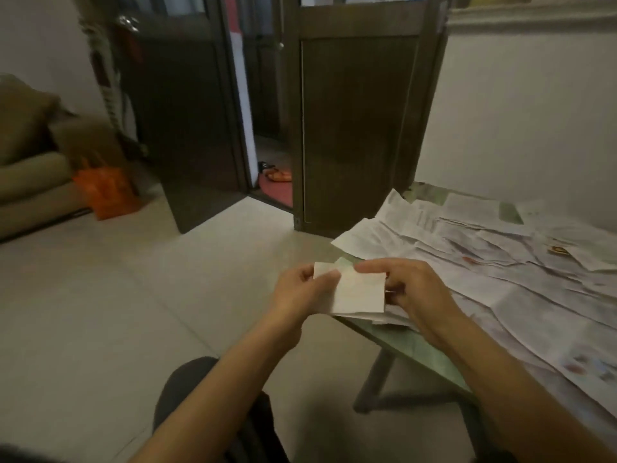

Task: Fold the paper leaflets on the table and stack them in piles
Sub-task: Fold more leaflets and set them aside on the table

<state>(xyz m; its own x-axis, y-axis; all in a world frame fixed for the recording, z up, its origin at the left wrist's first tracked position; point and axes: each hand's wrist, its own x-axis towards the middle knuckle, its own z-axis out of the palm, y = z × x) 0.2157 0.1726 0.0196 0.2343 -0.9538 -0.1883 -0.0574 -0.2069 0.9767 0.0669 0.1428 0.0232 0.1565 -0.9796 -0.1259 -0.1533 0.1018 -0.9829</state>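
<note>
**Folded leaflet held at tabletop corner**

Found left hand with grip pinching the folded leaflet's left edge, thumb on top. Found right hand with grip pinching its right edge. Placed the folded leaflet just above the near tabletop corner. Beyond, recorded unfolded leaflets overlapping across the tabletop. Farther off, noted orange bag on floor.

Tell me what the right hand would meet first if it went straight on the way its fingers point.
The right hand points its fingers toward the left hand, across the small folded white paper leaflet that both hands pinch. It would probably meet the left hand's fingertips first.
</note>
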